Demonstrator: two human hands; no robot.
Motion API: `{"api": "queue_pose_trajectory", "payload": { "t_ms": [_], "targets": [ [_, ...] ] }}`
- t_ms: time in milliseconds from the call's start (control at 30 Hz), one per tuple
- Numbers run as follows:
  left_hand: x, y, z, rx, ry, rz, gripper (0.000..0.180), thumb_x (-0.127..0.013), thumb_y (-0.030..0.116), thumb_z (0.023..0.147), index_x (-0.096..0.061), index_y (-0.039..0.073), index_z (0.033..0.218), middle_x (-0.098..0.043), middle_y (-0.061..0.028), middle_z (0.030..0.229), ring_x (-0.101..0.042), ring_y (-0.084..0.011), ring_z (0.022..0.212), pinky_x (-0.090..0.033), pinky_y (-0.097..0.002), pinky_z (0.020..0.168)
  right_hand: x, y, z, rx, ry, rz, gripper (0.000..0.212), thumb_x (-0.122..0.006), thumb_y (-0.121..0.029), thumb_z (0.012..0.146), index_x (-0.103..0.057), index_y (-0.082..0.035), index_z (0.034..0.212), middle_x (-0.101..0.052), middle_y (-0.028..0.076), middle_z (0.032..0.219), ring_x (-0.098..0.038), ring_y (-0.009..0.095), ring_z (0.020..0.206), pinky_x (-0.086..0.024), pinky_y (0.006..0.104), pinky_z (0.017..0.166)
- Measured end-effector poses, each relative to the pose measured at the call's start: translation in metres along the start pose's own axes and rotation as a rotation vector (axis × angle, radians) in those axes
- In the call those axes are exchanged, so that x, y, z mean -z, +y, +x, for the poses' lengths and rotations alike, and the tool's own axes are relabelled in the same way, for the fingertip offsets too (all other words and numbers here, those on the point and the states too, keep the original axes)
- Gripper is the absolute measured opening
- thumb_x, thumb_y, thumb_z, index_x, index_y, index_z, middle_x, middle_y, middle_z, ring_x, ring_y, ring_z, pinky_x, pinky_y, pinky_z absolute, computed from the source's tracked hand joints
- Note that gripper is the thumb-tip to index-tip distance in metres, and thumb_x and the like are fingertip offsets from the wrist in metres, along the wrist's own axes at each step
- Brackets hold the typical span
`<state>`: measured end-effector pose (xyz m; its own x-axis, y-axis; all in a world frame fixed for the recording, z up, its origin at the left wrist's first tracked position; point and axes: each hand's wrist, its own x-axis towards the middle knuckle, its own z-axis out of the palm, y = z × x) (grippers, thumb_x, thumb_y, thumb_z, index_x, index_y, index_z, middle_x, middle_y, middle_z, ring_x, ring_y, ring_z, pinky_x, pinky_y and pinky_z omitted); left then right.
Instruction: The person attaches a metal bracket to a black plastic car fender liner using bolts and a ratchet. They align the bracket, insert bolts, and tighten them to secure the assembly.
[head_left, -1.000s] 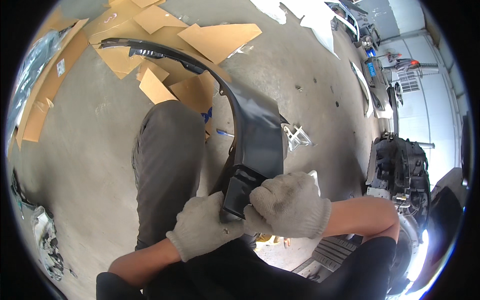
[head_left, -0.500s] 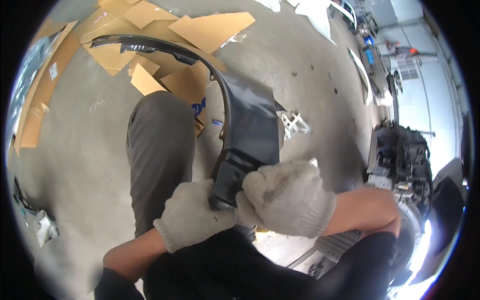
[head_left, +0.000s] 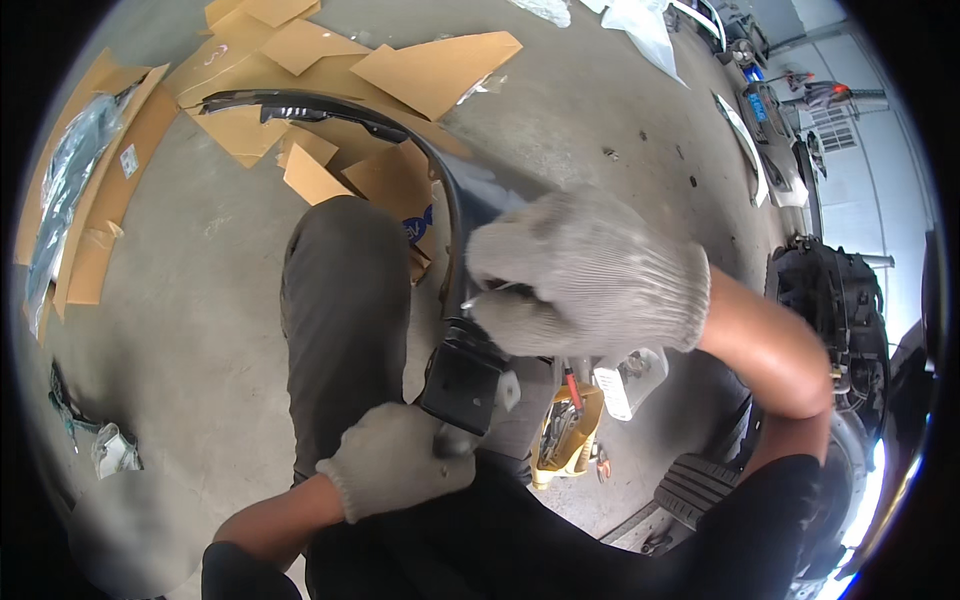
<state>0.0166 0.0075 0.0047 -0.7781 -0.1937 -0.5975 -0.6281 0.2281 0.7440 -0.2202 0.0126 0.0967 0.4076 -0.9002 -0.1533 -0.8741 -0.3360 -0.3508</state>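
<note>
A black car fender (head_left: 465, 385) with a long curved wheel arch stretches away from my lap, its narrow end near me. My left hand (head_left: 400, 460), in a grey knit glove, is closed on this near end, thumb over the edge. My right hand (head_left: 590, 275), gloved alike, is above the fender's middle and hides much of its panel. Its fingers are curled together; a small pale tip shows between thumb and fingers, too little to name. My grey-trousered knee (head_left: 345, 280) stands left of the fender.
Torn cardboard (head_left: 435, 75) lies under and beyond the fender's far end. A yellow tool container (head_left: 567, 440) and a clear plastic container (head_left: 632, 380) are right of my lap. A long open box (head_left: 120, 190) lies left; dark car parts (head_left: 830, 320) stand right.
My right hand has left the fender's near end and moved up and away over its panel. The left hand stays on that end, slightly lower. The yellow container has come into fuller view.
</note>
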Motion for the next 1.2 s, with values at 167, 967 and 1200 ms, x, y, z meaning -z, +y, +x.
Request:
{"api": "queue_pose_trajectory", "payload": {
  "t_ms": [167, 967, 1200],
  "targets": [
    [0.041, -0.035, -0.050, 0.101, -0.089, -0.049, 0.031, -0.073, 0.034, 0.081, -0.072, 0.005, 0.092, -0.073, -0.0123, 0.087, -0.072, -0.0304, 0.080, -0.055, -0.0396, 0.075, -0.031, -0.006, -0.030, 0.118, 0.344, 0.235, 0.022, -0.074, -0.021, 0.081, -0.061, -0.005, 0.087, -0.058, 0.011, 0.072, -0.060, 0.031, 0.061, -0.049, 0.0413, 0.056],
    [0.082, -0.006, -0.052, -0.340, 0.572, 0.006, 0.030, -0.087, 0.018, 0.076, -0.072, 0.007, 0.100, -0.072, -0.0093, 0.087, -0.071, -0.0218, 0.074, -0.056, -0.0330, 0.069, -0.058, -0.066, 0.005, 0.074, 0.752, 0.096, 0.032, -0.080, -0.032, 0.081, -0.057, -0.010, 0.073, -0.051, 0.004, 0.058, -0.056, 0.020, 0.048, -0.043, 0.0341, 0.043],
    [0.081, -0.011, -0.041, -0.438, 0.607, 0.092, 0.032, -0.087, 0.020, 0.075, -0.072, 0.009, 0.100, -0.071, -0.0087, 0.089, -0.070, -0.0281, 0.075, -0.056, -0.0357, 0.068, -0.047, -0.064, 0.004, 0.067, 0.739, 0.083, 0.029, -0.078, -0.031, 0.082, -0.058, -0.012, 0.075, -0.052, 0.004, 0.061, -0.056, 0.020, 0.050, -0.043, 0.0341, 0.046]
  ]
}}
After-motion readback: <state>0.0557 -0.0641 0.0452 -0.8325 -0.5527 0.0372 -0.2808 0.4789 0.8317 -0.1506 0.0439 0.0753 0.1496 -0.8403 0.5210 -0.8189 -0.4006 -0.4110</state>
